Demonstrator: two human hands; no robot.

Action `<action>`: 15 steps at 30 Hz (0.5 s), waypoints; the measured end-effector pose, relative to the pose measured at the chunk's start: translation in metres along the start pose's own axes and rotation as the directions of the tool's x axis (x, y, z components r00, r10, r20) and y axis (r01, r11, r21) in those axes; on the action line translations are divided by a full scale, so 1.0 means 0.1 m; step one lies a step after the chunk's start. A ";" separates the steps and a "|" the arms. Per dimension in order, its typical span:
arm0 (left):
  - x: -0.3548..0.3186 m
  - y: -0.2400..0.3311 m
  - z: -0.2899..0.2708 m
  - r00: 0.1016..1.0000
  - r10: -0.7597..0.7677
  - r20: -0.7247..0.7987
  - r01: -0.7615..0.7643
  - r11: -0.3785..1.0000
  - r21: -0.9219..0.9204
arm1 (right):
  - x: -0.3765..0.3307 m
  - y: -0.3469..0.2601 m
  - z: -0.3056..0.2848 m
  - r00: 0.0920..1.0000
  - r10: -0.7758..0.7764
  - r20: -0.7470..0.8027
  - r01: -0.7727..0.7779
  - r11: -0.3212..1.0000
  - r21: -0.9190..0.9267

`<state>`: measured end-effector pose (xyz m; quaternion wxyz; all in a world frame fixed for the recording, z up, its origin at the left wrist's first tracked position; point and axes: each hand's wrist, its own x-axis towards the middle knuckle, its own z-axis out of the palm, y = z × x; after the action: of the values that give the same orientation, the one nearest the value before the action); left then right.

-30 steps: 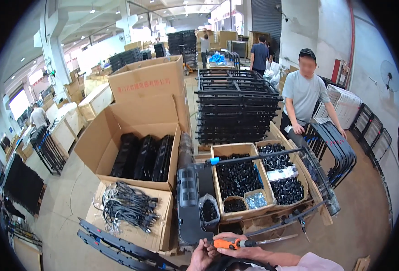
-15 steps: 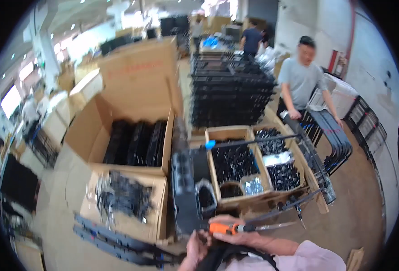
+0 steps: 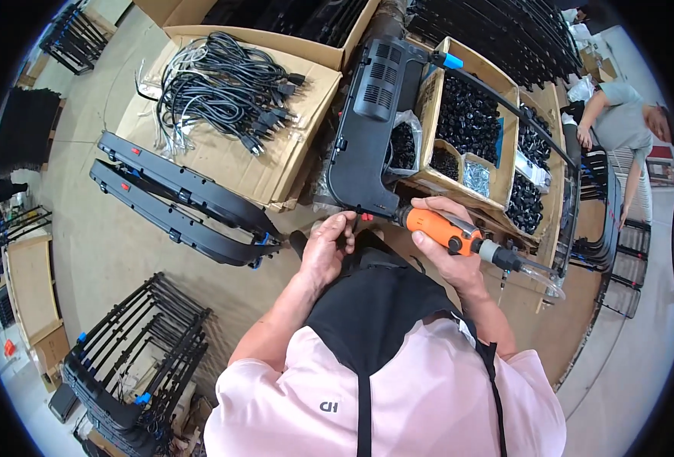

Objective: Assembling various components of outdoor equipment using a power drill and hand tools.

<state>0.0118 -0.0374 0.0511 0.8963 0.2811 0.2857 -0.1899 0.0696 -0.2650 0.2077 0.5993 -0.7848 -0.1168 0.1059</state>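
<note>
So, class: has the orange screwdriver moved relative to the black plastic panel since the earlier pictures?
Cannot tell. The camera swung downward, so everything shifts in view. The orange screwdriver, in the right hand, sits at the near end of the black plastic panel, as before.

The view has apparently tilted down toward both hands.

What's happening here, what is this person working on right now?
A person in a pink shirt and black apron is at work on a long black plastic panel. The right hand grips an orange-handled power screwdriver, its tip at the panel's near end. The left hand pinches that same end beside a small red part. Cardboard boxes of black parts and black power cords lie beyond. Another person bends over black frames at the right.
</note>
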 end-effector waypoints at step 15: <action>0.09 0.13 -0.09 0.994 -0.101 -0.030 0.100 0.994 -0.055 | 0.27 0.11 0.43 0.994 0.058 0.090 -0.044 0.987 -0.155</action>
<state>0.0212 -0.0236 0.0444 0.8880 0.2454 0.3189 -0.2226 0.0826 -0.2197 0.1849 0.5284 -0.8253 -0.1327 0.1488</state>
